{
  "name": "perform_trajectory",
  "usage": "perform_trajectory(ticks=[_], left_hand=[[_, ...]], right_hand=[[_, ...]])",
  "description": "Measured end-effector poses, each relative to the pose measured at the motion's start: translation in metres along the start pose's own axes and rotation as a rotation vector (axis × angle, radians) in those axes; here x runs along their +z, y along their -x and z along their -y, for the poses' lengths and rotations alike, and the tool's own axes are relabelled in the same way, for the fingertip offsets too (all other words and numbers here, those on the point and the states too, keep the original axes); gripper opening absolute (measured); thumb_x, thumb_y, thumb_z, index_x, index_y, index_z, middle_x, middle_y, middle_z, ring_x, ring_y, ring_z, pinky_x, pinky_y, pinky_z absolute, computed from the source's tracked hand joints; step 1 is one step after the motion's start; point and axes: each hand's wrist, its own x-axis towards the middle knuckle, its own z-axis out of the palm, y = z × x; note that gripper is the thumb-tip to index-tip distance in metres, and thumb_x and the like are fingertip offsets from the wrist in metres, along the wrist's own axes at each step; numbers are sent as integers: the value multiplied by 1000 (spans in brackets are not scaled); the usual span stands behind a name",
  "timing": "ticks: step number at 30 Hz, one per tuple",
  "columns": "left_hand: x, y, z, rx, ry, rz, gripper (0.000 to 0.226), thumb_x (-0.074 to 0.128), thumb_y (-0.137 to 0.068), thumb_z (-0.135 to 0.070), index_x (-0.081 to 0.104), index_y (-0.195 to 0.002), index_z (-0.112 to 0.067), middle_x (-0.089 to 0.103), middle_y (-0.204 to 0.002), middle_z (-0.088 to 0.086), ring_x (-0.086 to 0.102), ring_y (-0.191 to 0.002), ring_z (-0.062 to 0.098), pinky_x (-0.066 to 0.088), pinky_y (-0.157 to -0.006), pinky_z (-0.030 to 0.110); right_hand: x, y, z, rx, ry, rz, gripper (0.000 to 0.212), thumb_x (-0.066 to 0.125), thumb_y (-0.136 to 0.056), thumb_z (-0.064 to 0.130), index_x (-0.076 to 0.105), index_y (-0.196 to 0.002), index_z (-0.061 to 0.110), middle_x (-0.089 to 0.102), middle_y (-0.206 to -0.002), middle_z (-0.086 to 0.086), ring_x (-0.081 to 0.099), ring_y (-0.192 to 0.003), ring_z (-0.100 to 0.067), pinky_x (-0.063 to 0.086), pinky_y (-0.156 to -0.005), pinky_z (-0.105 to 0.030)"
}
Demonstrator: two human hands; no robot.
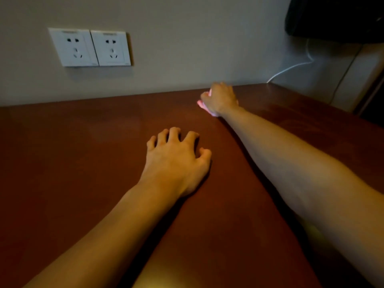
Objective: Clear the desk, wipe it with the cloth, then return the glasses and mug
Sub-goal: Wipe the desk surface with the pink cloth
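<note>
The dark red-brown desk (pixel 72 163) fills the lower part of the head view. My right hand (pixel 221 98) reaches far across it, close to the wall, and grips a pale pink cloth (pixel 204 105) pressed onto the desktop; most of the cloth is hidden under the hand. My left hand (pixel 176 161) rests on the middle of the desk with its fingers bent and its fingertips on the wood, holding nothing. No glasses or mug are in view.
Two white wall sockets (pixel 91 47) sit on the grey wall above the desk's far left. A white cable (pixel 291 68) runs down the wall at the desk's far right corner, below a dark object (pixel 336 17).
</note>
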Motion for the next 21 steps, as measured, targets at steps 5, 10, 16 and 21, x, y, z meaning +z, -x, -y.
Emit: perform_trajectory(ticks=[5,10,16,21], left_hand=[[-3,-2,2,5,-4,-5,61,31,-96,-62,37,-151,-37,33,-159,6,25,-148,30,18,-119,52],[-8,6,-1,4,29,-11,58,34,-96,-59,41,-150,-37,35,-159,5,27,-148,29,19,-120,51],[-17,18,-8,-7,3,7,57,32,-99,-54,40,-152,-34,34,-160,9,29,-147,31,22,-120,51],[-33,43,-33,7,-35,-3,59,37,-96,-56,45,-148,-27,42,-151,9,43,-135,32,38,-109,51]], right_hand=[[7,-16,1,-2,25,26,58,51,-89,54,60,-123,7,56,-132,-22,51,-124,-44,46,-102,-53],[-16,37,-3,-57,-4,53,51,49,-87,57,61,-108,12,57,-121,-20,53,-116,-43,46,-98,-49],[-68,173,-16,-138,-45,37,38,50,-94,53,59,-103,18,56,-113,-11,53,-108,-36,41,-89,-41],[-123,303,-24,-234,-109,53,25,49,-96,52,49,-93,27,45,-102,6,47,-100,-21,37,-79,-37]])
